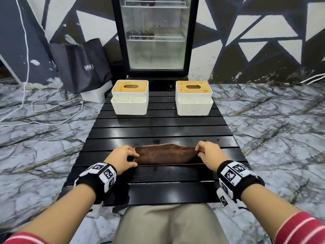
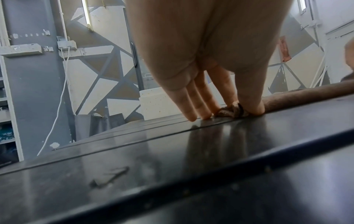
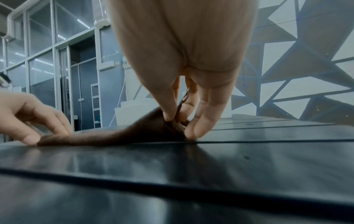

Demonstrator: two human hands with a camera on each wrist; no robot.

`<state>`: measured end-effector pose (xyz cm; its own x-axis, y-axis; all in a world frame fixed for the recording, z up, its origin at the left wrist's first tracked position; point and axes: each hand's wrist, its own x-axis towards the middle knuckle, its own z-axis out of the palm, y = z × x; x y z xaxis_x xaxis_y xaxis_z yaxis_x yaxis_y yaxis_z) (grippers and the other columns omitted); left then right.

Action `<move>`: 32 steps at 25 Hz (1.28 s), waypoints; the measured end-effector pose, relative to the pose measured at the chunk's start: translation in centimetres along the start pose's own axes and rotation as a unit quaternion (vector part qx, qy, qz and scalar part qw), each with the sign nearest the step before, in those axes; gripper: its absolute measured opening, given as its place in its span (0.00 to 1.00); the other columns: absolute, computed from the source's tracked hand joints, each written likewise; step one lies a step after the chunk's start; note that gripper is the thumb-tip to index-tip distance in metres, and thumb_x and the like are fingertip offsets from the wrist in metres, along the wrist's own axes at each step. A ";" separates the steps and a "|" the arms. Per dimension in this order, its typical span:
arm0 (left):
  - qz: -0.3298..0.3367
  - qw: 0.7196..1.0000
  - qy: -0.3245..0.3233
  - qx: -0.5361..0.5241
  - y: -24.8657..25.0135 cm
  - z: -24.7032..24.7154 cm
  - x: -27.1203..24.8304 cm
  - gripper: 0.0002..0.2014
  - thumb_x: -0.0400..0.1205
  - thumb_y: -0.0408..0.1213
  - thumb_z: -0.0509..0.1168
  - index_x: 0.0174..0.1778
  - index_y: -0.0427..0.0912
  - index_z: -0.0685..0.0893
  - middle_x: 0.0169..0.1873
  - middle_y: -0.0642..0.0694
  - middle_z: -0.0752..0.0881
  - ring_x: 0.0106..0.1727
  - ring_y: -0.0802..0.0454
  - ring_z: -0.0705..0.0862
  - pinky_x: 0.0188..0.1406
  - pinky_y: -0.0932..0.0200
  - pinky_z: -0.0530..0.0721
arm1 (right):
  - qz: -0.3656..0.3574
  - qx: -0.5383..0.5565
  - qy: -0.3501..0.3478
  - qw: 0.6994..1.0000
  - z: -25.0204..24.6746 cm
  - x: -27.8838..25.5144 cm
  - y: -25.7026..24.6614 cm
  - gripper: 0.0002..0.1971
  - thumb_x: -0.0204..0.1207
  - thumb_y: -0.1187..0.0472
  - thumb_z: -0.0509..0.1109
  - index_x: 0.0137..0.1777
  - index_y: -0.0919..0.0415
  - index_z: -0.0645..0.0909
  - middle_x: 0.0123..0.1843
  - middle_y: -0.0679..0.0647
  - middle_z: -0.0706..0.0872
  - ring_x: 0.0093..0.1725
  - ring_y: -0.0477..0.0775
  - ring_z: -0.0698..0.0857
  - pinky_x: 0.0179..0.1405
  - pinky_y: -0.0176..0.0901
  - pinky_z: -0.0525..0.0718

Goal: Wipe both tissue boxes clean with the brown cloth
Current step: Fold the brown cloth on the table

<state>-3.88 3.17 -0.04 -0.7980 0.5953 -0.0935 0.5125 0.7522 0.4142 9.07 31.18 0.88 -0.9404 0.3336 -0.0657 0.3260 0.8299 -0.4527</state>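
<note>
A brown cloth (image 1: 165, 154) lies folded in a long strip on the black slatted table (image 1: 158, 127), near its front edge. My left hand (image 1: 123, 158) pinches the cloth's left end (image 2: 232, 111) between thumb and fingers. My right hand (image 1: 207, 153) pinches the right end (image 3: 172, 124) and lifts it a little off the table. Two white tissue boxes with tan, stained lids stand at the far end: one on the left (image 1: 130, 96), one on the right (image 1: 194, 97). Both hands are well short of the boxes.
A glass-door fridge (image 1: 155, 36) stands just behind the table. A black bag (image 1: 80, 66) leans on the wall at the left, with white cables (image 1: 52, 110) on the marble floor. My knees are under the table's front edge.
</note>
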 end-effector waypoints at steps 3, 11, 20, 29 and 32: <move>-0.007 1.000 -0.004 0.005 -0.1 0.1 0.1 0.17 0.74 0.39 0.75 0.60 0.46 0.87 0.62 0.49 0.82 0.55 0.54 0.79 0.51 0.76 0.63 | -0.033 0.063 0.048 0.996 0.0 0.4 -2.8 0.09 0.72 0.71 0.64 0.48 0.60 0.81 0.45 0.53 0.77 0.50 0.54 0.81 0.52 0.37 0.72; -0.013 1.000 -0.012 0.021 -0.7 0.3 0.3 0.19 0.74 0.42 0.74 0.62 0.50 0.85 0.63 0.52 0.81 0.65 0.55 0.78 0.63 0.69 0.68 | -0.139 0.032 -0.052 0.988 3.9 1.7 -9.3 0.11 0.73 0.68 0.64 0.52 0.59 0.82 0.54 0.58 0.81 0.55 0.58 0.81 0.61 0.46 0.76; -0.011 1.000 -0.015 0.025 -0.6 0.4 0.4 0.19 0.74 0.42 0.74 0.62 0.50 0.85 0.62 0.53 0.80 0.64 0.55 0.78 0.62 0.68 0.68 | -0.125 -0.033 -0.075 0.989 4.8 2.2 -10.7 0.05 0.75 0.60 0.65 0.50 0.58 0.78 0.54 0.57 0.80 0.55 0.58 0.79 0.54 0.46 0.76; -0.014 1.000 -0.018 0.022 -0.4 0.3 0.2 0.20 0.75 0.42 0.73 0.63 0.50 0.84 0.62 0.53 0.80 0.65 0.55 0.77 0.63 0.68 0.68 | -0.114 -0.033 -0.095 0.988 5.1 2.5 -10.6 0.10 0.76 0.59 0.65 0.55 0.58 0.81 0.58 0.57 0.79 0.60 0.58 0.78 0.61 0.46 0.75; -0.014 1.000 -0.018 0.021 -0.4 0.2 0.1 0.20 0.75 0.42 0.73 0.63 0.50 0.84 0.63 0.52 0.79 0.65 0.54 0.77 0.62 0.68 0.67 | -0.117 -0.004 -0.102 0.988 3.5 2.4 -9.5 0.14 0.75 0.58 0.68 0.60 0.55 0.81 0.61 0.56 0.80 0.62 0.57 0.78 0.65 0.45 0.74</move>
<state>-4.10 2.98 -0.34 -0.8006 0.5834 -0.1369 0.5039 0.7790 0.3731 3.41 22.50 1.91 -0.9897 0.0355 -0.1386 0.0972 0.8778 -0.4690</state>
